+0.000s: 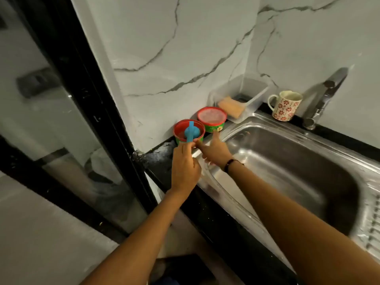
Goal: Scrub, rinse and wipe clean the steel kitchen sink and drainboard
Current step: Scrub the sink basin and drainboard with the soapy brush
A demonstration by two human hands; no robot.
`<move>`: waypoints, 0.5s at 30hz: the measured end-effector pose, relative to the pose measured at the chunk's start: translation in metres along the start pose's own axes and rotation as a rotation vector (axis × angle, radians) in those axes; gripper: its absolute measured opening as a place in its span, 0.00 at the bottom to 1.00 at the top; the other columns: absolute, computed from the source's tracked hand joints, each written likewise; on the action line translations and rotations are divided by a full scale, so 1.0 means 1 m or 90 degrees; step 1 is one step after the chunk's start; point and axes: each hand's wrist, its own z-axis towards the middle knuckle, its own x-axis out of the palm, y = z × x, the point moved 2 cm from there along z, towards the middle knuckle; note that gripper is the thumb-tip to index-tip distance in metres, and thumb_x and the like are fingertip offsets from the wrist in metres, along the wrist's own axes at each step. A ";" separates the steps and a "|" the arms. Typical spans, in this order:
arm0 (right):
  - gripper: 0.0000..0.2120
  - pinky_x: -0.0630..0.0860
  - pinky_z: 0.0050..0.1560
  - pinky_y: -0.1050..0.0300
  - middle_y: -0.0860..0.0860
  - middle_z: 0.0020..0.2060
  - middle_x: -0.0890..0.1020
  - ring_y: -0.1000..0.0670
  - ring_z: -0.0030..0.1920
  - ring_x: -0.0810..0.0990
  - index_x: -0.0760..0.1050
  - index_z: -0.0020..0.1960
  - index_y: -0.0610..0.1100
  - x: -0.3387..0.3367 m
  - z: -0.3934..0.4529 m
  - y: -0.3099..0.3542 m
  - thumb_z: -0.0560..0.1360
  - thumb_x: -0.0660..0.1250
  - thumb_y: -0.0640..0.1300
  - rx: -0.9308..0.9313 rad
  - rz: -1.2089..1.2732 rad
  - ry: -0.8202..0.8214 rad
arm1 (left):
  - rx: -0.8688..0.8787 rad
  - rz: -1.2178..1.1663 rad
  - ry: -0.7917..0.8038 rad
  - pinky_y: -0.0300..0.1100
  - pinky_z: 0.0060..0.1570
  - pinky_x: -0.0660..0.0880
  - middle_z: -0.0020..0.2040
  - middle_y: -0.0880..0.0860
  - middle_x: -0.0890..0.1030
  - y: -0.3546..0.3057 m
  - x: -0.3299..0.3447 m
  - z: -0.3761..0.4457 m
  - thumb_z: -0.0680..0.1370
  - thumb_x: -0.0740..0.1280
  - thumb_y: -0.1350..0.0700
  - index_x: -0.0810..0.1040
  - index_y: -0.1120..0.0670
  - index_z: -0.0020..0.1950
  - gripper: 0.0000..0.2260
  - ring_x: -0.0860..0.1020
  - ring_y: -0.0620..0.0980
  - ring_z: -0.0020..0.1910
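Left hand point(185, 163) pinches a blue handle point(190, 131) — apparently a scrubber's — standing in a red-rimmed tub point(189, 131). Right hand point(214, 150), fingers spread and holding nothing, reaches over the steel sink point(287, 161) rim toward a lidded tub point(211, 118). Behind — sponge tray point(238, 103), floral mug point(285, 105), tap point(322, 97).

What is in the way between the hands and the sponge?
The two red tubs stand on the counter between the hands and the sponge, which lies in a clear tray behind them.
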 end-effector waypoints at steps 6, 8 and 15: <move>0.44 0.75 0.51 0.49 0.38 0.60 0.75 0.39 0.56 0.78 0.42 0.76 0.41 0.040 0.013 0.016 0.73 0.68 0.52 0.082 0.062 -0.001 | -0.114 -0.006 -0.058 0.42 0.50 0.73 0.52 0.60 0.76 0.024 -0.006 0.020 0.70 0.60 0.71 0.76 0.63 0.54 0.15 0.73 0.57 0.53; 0.33 0.72 0.48 0.51 0.38 0.58 0.77 0.38 0.56 0.77 0.53 0.73 0.40 0.040 0.018 0.017 0.75 0.66 0.46 0.066 0.063 -0.031 | -0.130 -0.009 -0.051 0.37 0.50 0.69 0.54 0.59 0.75 0.028 -0.004 0.029 0.70 0.60 0.72 0.76 0.62 0.54 0.16 0.72 0.56 0.55; 0.21 0.72 0.33 0.56 0.43 0.41 0.78 0.48 0.35 0.75 0.63 0.70 0.44 0.002 0.032 0.028 0.78 0.55 0.37 -0.152 -0.021 -0.150 | -0.143 -0.103 -0.098 0.40 0.55 0.72 0.55 0.58 0.74 0.033 0.003 0.067 0.68 0.59 0.73 0.76 0.61 0.54 0.17 0.72 0.55 0.57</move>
